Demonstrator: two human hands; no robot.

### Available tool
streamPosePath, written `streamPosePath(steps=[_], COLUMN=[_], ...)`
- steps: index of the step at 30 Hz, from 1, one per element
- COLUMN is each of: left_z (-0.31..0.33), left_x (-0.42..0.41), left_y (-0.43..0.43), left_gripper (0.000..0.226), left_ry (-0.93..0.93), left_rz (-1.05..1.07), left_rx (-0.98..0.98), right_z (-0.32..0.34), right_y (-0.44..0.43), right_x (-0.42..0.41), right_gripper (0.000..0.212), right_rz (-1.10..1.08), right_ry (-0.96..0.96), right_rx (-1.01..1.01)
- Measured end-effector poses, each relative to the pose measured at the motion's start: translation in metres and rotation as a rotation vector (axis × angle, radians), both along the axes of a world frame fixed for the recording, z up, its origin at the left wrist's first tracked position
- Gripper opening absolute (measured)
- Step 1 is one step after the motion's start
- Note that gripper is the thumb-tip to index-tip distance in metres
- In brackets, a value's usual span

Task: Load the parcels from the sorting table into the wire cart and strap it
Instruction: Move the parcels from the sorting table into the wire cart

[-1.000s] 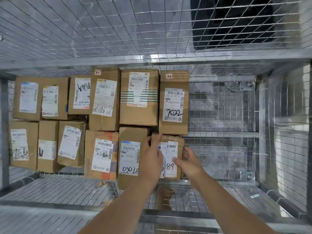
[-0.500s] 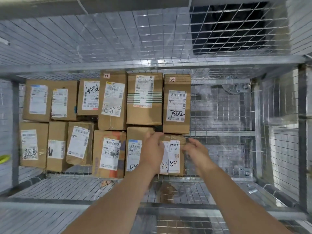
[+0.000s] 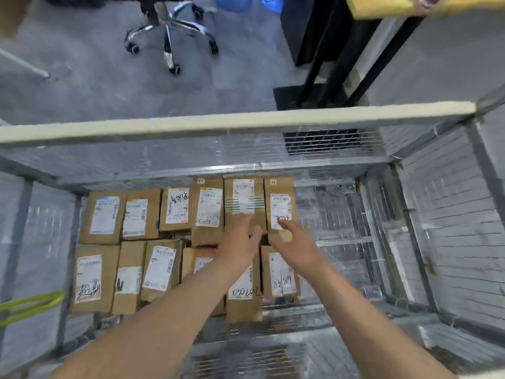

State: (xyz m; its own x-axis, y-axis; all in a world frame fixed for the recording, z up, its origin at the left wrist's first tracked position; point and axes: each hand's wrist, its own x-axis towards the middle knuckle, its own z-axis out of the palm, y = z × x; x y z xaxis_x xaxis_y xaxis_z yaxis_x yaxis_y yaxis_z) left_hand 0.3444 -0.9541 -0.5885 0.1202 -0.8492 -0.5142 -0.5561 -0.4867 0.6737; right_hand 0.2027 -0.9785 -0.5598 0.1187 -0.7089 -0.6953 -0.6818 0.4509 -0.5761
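Brown cardboard parcels lined the silver wire cart; left hand and right hand hovered loose-fingered, empty. Next ones should butt snugly against the rightmost stack.

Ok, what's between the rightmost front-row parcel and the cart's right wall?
Nothing but bare wire floor: the head view shows no parcel between the rightmost front-row parcel and the right wall.
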Motion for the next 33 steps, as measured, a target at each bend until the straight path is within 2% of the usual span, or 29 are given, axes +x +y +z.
streamPosePath(steps=[2,6,11,18,22,26,33], left_z=[0.041,0.143,0.292,0.471,0.544,0.588,0.608], left_x=[0.025,0.081,0.138,0.147,0.129,0.106,0.066], left_y=[0.0,-0.005,-0.009,-0.018,-0.011,0.003,0.033], left_gripper=[0.036,0.044,0.044,0.045,0.035,0.037,0.043], left_ry=[-0.038,-0.146,-0.231,-0.384,-0.427,-0.411,-0.493], left_rz=[-0.035,-0.13,-0.215,-0.396,-0.469,-0.45,-0.54], left_rx=[-0.028,-0.128,-0.407,-0.755,-0.901,-0.945,-0.865], right_z=[0.047,0.162,0.32,0.491,0.554,0.599,0.599], right_y=[0.006,0.005,0.004,0.023,0.036,0.046,0.076], right_x=[0.016,0.042,0.06,0.078,0.066,0.041,-0.001], right_gripper=[0.042,0.056,0.059,0.063,0.065,0.066,0.065], right_rz=[0.044,0.186,0.249,0.36,0.408,0.363,0.331], right_ry=[0.009,0.067,0.203,0.328,0.403,0.437,0.439], right_rx=[-0.049,-0.228,-0.503,-0.845,-0.918,-0.99,-0.98])
